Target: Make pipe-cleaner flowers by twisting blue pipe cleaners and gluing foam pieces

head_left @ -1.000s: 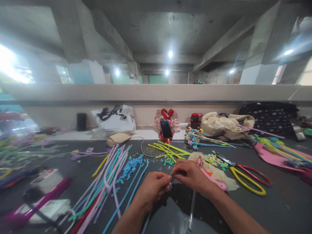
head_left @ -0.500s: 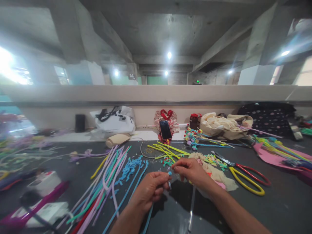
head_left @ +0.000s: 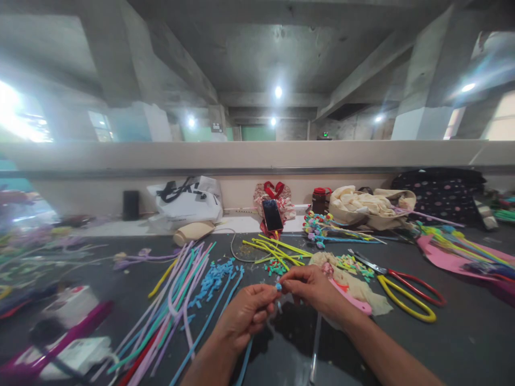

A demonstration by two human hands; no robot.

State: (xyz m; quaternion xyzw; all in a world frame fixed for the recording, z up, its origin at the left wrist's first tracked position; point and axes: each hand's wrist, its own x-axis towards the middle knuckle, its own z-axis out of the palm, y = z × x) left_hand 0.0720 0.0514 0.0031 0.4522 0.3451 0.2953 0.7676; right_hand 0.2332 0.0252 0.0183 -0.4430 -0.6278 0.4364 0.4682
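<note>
Between the thumb and forefinger of my left hand [head_left: 251, 310] is a small blue piece of fuzzy stem [head_left: 278, 287], with a pale bit hanging just below the fingers. My right hand [head_left: 311, 287] meets it from the other side, fingertips pinched against the piece and partly hiding it. Cut blue stem pieces [head_left: 216, 276] lie in a pile left of my hands, beside long blue stems [head_left: 213, 316]. Behind my hands are yellow-green stems [head_left: 277, 249] and small green and red cuttings [head_left: 277, 266]. Under my right wrist lies a pink-handled tool [head_left: 352, 300] on a beige cloth [head_left: 376, 295].
Scissors [head_left: 406, 292] with red and yellow handles lie at right. Pastel stems [head_left: 164, 321] spread at left. A phone [head_left: 272, 215] leans at the back, near a white bag [head_left: 189, 201] and a dark red-lidded bottle [head_left: 319, 199]. A clear rod [head_left: 316, 351] lies in front.
My right hand has moved slightly left, and its fingertips now touch the blue piece. More of the pink handle shows under the wrist. My left hand keeps its pinch.
</note>
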